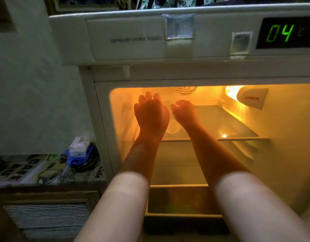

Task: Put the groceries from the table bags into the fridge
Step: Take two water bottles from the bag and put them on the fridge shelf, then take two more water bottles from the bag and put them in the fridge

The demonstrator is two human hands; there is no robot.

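Green "04" on the fridge display (284,33), "computer control" on its panel (127,39), "BOSCH" on lamp cover (252,98), "CAFE" on tablecloth (16,169)

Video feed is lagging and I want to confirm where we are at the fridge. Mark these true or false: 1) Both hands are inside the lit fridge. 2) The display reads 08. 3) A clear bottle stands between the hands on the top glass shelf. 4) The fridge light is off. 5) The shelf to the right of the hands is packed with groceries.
1) True: the left hand and the right hand reach into the fridge.
2) False: the display reads 04.
3) True: a clear bottle shows between them on the glass shelf.
4) False: the interior glows orange.
5) False: that part of the shelf looks bare apart from a light reflection.
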